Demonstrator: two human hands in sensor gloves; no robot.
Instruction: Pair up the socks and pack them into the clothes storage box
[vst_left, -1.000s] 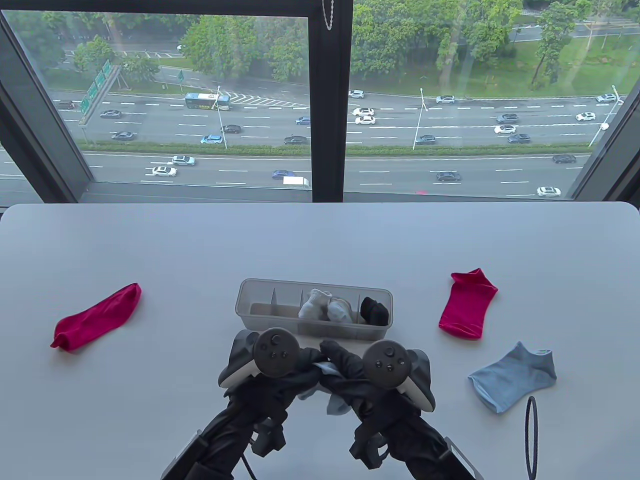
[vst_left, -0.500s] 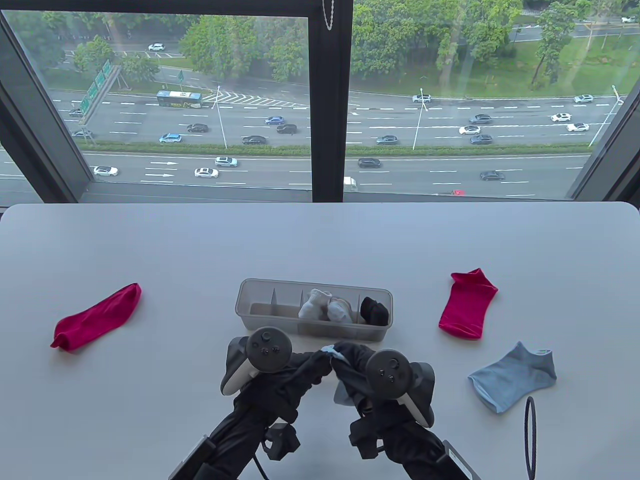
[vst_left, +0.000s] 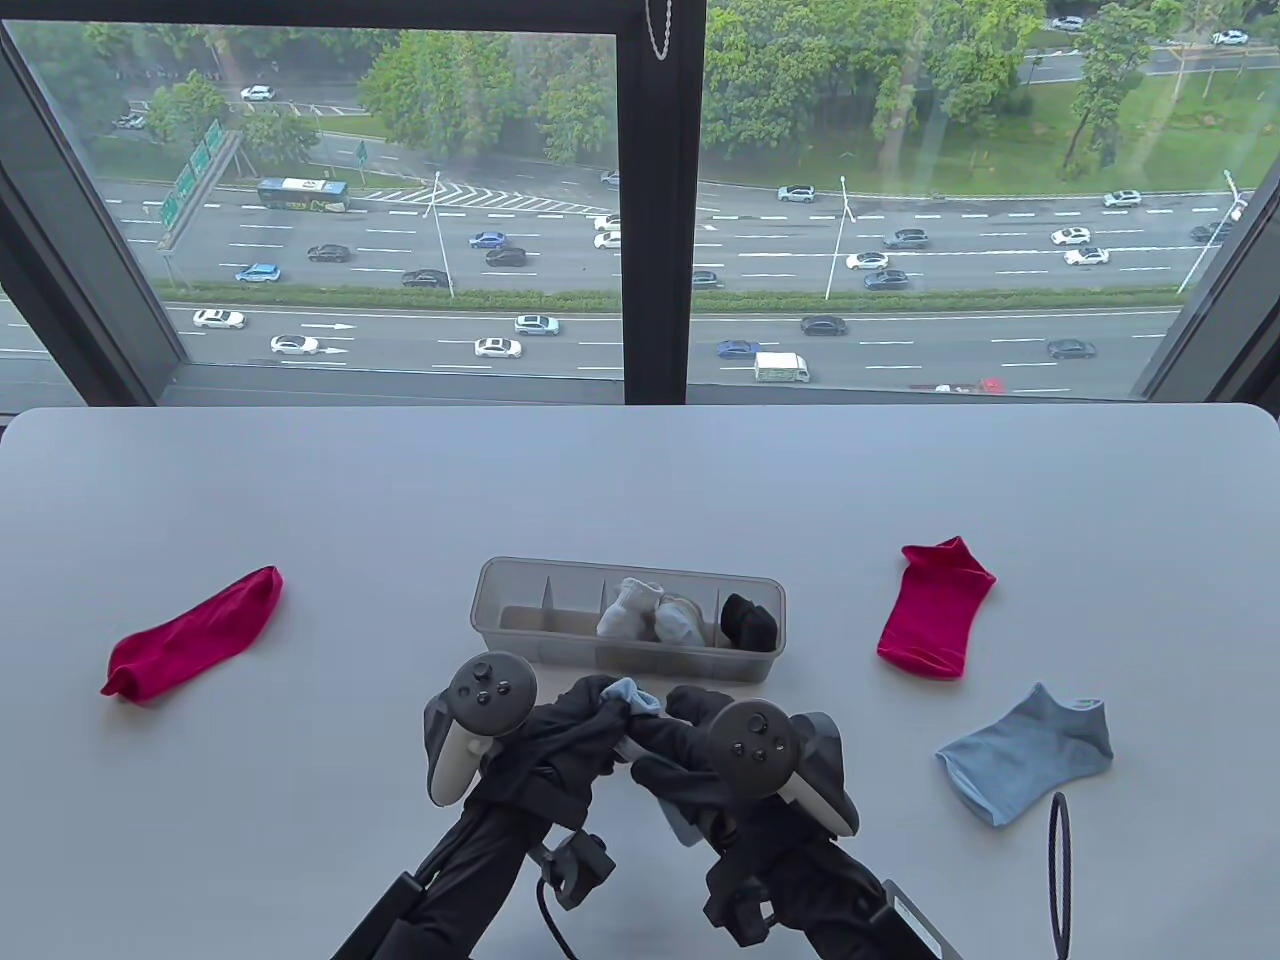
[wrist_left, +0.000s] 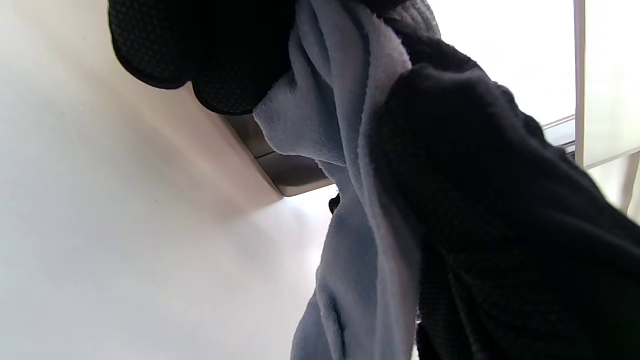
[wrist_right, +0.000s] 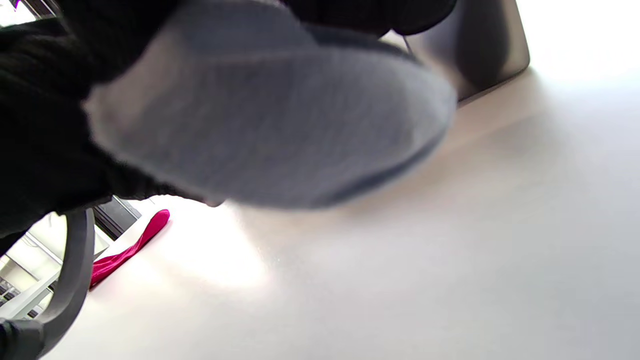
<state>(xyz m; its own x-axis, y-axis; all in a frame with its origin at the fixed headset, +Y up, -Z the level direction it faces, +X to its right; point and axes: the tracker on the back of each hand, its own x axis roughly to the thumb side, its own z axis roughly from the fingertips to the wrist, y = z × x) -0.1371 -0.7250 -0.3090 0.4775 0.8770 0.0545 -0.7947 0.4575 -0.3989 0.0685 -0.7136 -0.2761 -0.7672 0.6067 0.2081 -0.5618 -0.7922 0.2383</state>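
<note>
Both hands hold one light blue sock (vst_left: 634, 699) in front of the clear storage box (vst_left: 512, 580). My left hand (vst_left: 585, 712) pinches its upper end; the left wrist view shows the sock (wrist_left: 345, 150) draped between gloved fingers. My right hand (vst_left: 672, 735) grips its lower part, seen close as the sock (wrist_right: 280, 125) in the right wrist view. A second light blue sock (vst_left: 1025, 752) lies flat at the right. Two red socks lie apart, one (vst_left: 192, 632) at the left, the other (vst_left: 935, 622) at the right. In the box sit a white sock bundle (vst_left: 648, 612) and a black one (vst_left: 750, 622).
The box has dividers, and its left compartments hold nothing. A dark ring-shaped loop (vst_left: 1062, 875) stands at the table's near right. A window spans behind the table's far edge. The red sock (wrist_right: 127, 250) also shows in the right wrist view.
Both hands have shifted slightly left with the blue sock. The left hand has turned over it, and the sock's top end now shows higher, between the two hands.
</note>
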